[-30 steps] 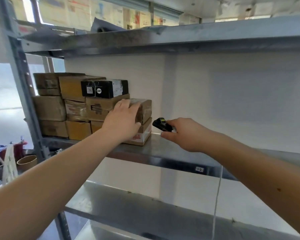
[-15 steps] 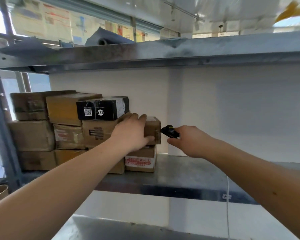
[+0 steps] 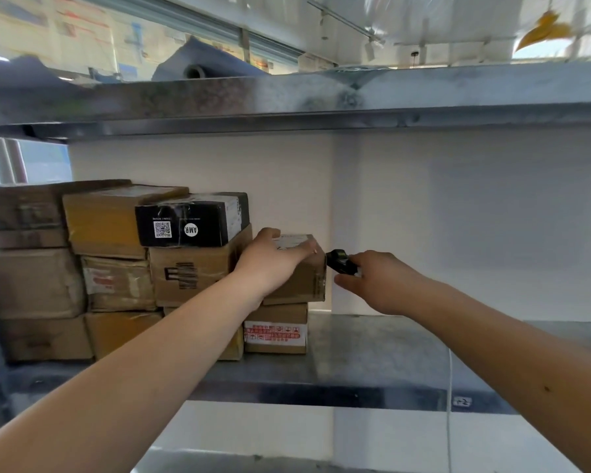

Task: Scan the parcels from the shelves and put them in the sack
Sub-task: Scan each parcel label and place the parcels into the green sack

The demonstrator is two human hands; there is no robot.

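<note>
**Handling assessment: top right carton on the shelf stack**

Reaching in from the near edge, both forearms cross the steel shelf (image 3: 372, 349) toward the parcels. The right hand (image 3: 376, 281) is curled round a small black handheld scanner (image 3: 340, 262), its nose just beside the right end of the brown carton (image 3: 301, 278). The left hand (image 3: 270, 259) lies over that carton's top front edge, fingers spread across the lid; whether they hook behind it cannot be told.

The carton sits on a labelled box (image 3: 276, 331) at the right end of the stack, against the white back wall. It appears small, stiff and taped, probably light enough for one hand. Its tape may be slick, so a grip spanning top and side faces looks safer than a lid pinch. Sliding it out risks dragging the box beneath.

Further left, a black box with a QR code (image 3: 190, 220) tops taller brown cartons. No sack is in view.
</note>
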